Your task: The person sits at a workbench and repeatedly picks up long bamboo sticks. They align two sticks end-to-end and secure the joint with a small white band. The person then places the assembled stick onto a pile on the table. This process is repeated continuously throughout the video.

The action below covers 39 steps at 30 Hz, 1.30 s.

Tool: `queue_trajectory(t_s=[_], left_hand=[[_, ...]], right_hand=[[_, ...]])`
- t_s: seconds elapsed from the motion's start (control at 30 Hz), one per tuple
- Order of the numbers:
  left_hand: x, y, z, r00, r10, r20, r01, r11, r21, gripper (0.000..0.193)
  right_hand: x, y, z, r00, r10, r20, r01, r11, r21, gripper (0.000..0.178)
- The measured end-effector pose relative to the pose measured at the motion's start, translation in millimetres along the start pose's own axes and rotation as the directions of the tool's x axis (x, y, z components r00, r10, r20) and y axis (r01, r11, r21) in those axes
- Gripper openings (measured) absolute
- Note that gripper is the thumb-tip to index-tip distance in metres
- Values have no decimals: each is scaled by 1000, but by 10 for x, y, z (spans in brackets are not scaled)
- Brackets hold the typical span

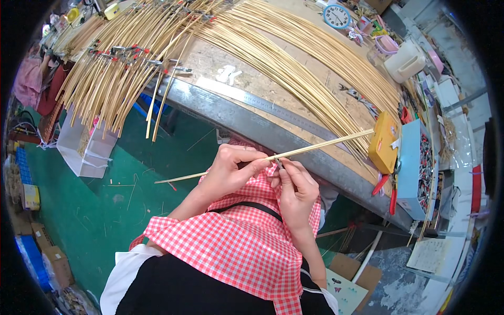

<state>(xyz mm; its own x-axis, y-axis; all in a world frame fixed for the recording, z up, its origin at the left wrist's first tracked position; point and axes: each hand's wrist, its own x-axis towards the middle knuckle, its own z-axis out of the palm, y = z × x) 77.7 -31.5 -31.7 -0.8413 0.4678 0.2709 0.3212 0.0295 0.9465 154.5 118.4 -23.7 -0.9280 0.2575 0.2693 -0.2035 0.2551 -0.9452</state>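
A few thin, pale bamboo strips (325, 143) lie together as one slim bundle, slanting up to the right in front of my apron. My left hand (236, 167) is closed round them near the middle, thumb and fingers pinching. Just right of it, my right hand (295, 190) is closed at the underside of the bundle, its thumb and fingertips pressed together. A small dark metallic piece (279, 164) shows at those fingertips; its kind is too small to tell. The bundle's far right end reaches the yellow box (384, 142) at the table edge.
Long bamboo strips (294, 68) cover the wooden table (210, 58). Others, held by clips (126, 51), overhang its left edge. A steel ruler (262, 104) lies along the front. Right are red-handled pliers (392, 199) and a light-blue box (411, 157) of small clips.
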Motion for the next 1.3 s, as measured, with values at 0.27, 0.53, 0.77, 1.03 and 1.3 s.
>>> queue_trajectory(t_s=[0.27, 0.53, 0.77, 1.03, 1.3], left_hand=[[-18, -77, -25, 984, -90, 157, 114, 982, -152, 14], [62, -95, -171, 969, -48, 241, 86, 985, -150, 26], [-164, -5, -909, 999, -36, 30, 24, 942, 336, 23], [-408, 224, -1144, 991, -119, 64, 70, 859, 508, 18], [-483, 508, -1291, 1000, 0, -3, 2, 876, 482, 14]], right_hand=[[154, 53, -224, 999, -31, -14, 34, 952, 305, 17], [219, 124, -690, 973, 108, -204, 4, 875, 484, 15], [252, 316, -1789, 855, 136, -500, 164, 845, 509, 18], [43, 498, -2735, 821, 146, -552, 255, 771, 583, 19], [21, 567, -2882, 765, 249, -594, 274, 709, 650, 31]])
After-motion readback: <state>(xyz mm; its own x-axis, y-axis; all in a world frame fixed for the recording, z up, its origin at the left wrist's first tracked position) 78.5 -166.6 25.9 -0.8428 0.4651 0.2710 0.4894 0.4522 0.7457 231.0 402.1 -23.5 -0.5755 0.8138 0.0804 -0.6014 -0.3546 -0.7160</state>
